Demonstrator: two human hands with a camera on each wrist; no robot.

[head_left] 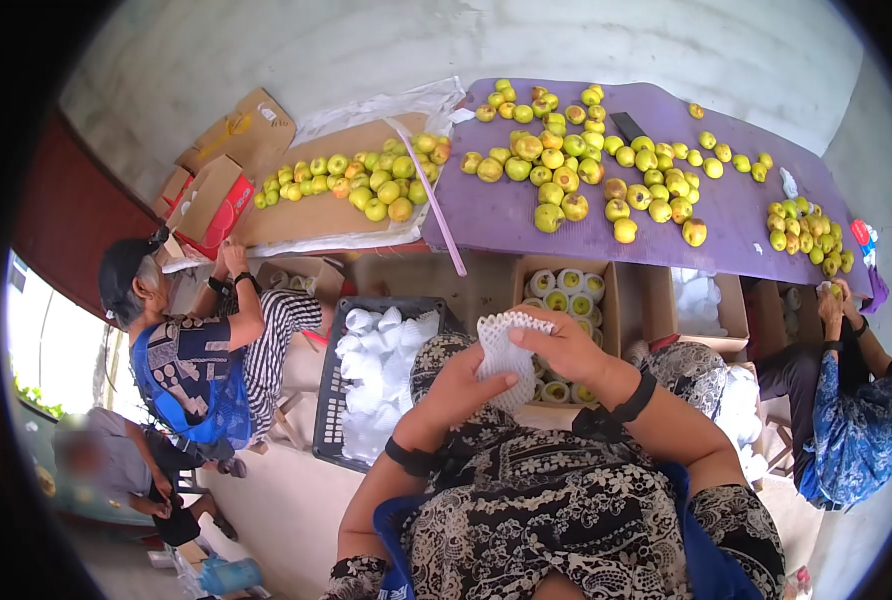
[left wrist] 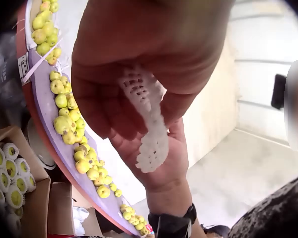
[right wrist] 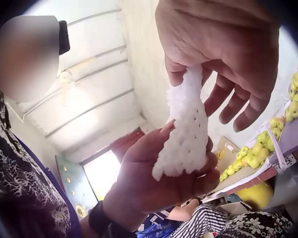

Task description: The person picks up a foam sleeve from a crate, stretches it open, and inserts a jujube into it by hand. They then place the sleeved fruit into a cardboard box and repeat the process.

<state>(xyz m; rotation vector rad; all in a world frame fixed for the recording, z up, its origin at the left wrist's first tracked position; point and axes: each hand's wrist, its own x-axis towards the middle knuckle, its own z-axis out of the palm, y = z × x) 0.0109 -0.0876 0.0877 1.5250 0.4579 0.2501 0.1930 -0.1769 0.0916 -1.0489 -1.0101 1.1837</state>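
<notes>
A white foam net sleeve (head_left: 506, 355) is held between both hands above the lap in the head view. My left hand (head_left: 459, 385) grips its lower left side with the thumb across it. My right hand (head_left: 569, 350) pinches its upper right edge between thumb and fingers. In the right wrist view the net (right wrist: 186, 134) hangs flattened from the right hand (right wrist: 221, 59), and the left hand (right wrist: 159, 168) cups it from below. The left wrist view shows the net (left wrist: 151, 124) edge-on between the hands. No fruit is visible inside it.
Green-yellow fruit (head_left: 566, 180) lies on a purple-covered table (head_left: 736, 225). A box (head_left: 611, 290) of netted fruit stands before the lap, beside a black crate (head_left: 328, 400) of white nets. People sit at left (head_left: 191, 350) and right (head_left: 861, 420).
</notes>
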